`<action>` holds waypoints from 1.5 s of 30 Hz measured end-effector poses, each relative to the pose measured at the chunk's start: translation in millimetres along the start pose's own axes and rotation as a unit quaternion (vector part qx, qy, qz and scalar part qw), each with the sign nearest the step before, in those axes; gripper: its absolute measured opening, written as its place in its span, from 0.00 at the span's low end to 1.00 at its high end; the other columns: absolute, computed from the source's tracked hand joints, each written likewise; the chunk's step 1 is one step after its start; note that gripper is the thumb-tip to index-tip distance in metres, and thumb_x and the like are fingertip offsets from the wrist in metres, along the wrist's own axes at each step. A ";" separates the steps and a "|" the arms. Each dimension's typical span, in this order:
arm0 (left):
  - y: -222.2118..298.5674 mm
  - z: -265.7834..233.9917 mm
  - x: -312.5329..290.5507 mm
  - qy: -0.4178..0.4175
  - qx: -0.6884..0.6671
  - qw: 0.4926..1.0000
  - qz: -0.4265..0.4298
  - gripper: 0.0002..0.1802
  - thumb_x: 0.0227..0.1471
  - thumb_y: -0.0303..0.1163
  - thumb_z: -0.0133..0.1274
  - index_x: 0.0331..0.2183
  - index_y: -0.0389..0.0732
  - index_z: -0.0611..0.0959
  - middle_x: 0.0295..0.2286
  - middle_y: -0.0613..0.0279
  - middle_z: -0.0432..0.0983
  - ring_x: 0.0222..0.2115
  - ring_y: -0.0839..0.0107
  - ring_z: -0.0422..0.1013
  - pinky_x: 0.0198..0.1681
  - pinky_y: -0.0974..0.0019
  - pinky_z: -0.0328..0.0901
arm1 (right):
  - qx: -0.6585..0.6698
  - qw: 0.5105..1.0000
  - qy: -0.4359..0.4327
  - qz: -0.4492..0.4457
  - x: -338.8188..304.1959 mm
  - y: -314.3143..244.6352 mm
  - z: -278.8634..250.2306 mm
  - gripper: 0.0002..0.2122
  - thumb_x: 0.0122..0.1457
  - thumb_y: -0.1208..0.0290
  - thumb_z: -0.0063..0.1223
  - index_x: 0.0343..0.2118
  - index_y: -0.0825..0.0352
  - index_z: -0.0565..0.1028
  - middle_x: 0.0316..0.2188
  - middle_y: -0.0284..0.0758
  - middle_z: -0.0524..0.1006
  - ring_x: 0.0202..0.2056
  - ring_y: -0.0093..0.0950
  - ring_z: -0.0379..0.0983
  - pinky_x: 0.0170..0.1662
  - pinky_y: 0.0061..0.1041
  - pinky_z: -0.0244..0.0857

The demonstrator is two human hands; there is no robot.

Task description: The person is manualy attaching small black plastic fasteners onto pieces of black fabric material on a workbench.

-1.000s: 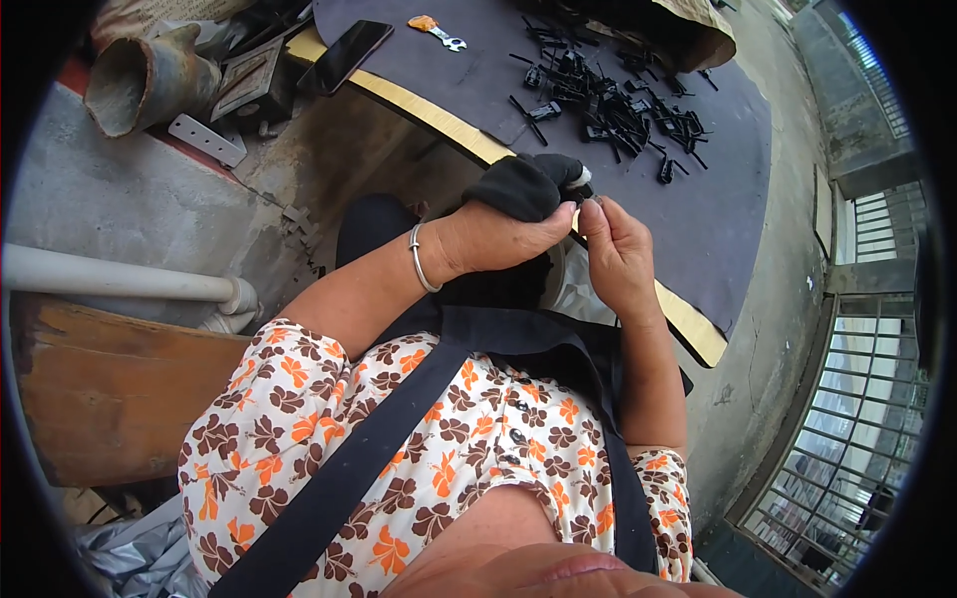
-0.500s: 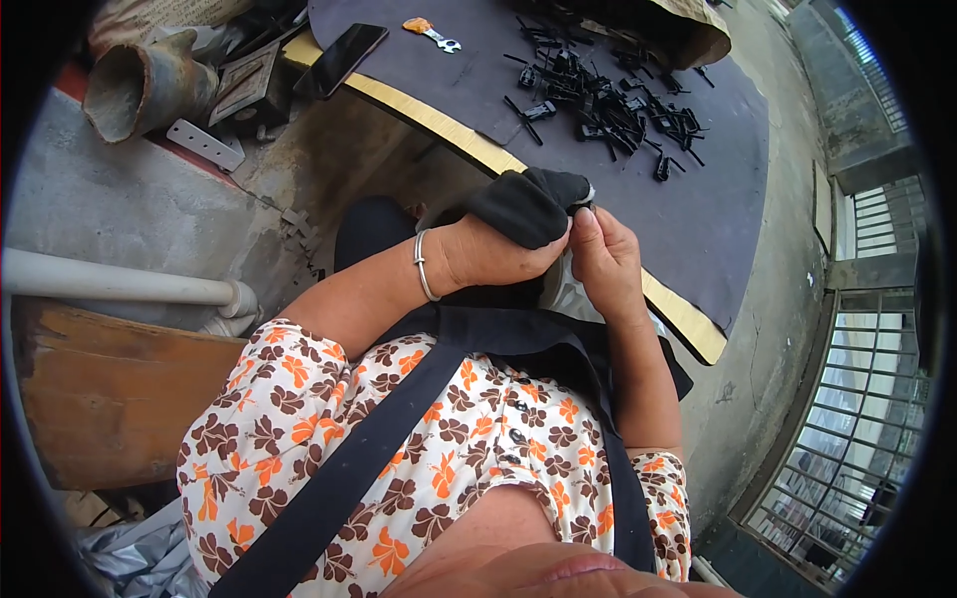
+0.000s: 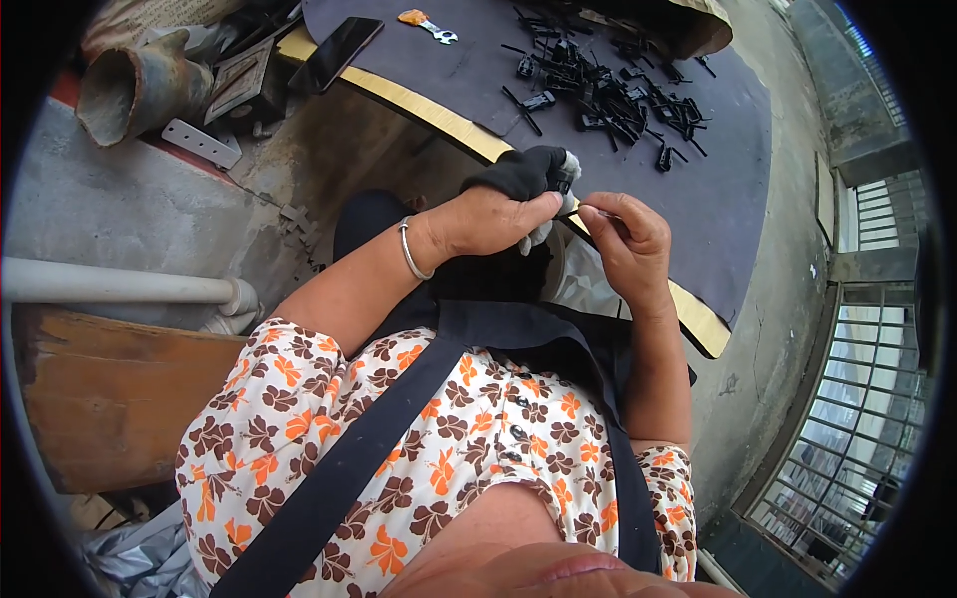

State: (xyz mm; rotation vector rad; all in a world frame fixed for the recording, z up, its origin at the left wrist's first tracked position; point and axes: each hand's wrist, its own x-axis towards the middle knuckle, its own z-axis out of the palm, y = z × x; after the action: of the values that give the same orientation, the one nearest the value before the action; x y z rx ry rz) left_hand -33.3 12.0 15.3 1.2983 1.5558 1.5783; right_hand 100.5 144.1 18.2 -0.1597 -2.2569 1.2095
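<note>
My left hand (image 3: 488, 219), with a silver bangle at its wrist, is closed in front of me at the table's near edge. Black cloth with pale grey tips, like part of a glove (image 3: 518, 174), covers some of its fingers. Between the thumb and those covered fingers is a small black part (image 3: 565, 186), mostly hidden. My bare right hand (image 3: 636, 239) is just to the right, thumb and forefinger pinched on a thin dark piece (image 3: 581, 210) that points toward the black part. Whether the two pieces touch, I cannot tell.
The dark-topped table (image 3: 688, 219) has a yellow edge. On it lie a heap of black parts with thin rods (image 3: 608, 95), a small orange-handled wrench (image 3: 429, 26) and a phone (image 3: 341, 55). A rusty pipe fitting (image 3: 140, 90) and metal bracket (image 3: 202, 143) are at left.
My right hand has drawn slightly away to the right from my left hand. The left hand has turned and moved up a little, bringing the black part and grey glove tips into sight.
</note>
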 end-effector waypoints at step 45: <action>-25.6 -30.1 1.7 0.085 -0.435 0.862 -0.246 0.07 0.51 0.32 0.52 0.31 0.39 0.79 0.23 0.68 0.74 0.21 0.81 0.68 0.20 0.78 0.61 | -0.115 0.987 -0.047 -0.097 17.5 23.7 34.8 0.04 0.48 0.81 0.52 0.29 0.69 0.71 0.20 0.38 0.71 0.21 0.31 0.68 0.26 0.24 0.62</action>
State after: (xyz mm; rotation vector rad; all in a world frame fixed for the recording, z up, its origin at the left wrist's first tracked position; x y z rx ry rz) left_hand -66.9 5.4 -4.4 0.2414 0.9184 1.7324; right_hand 63.7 138.9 -8.2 0.0308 -2.4263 0.8707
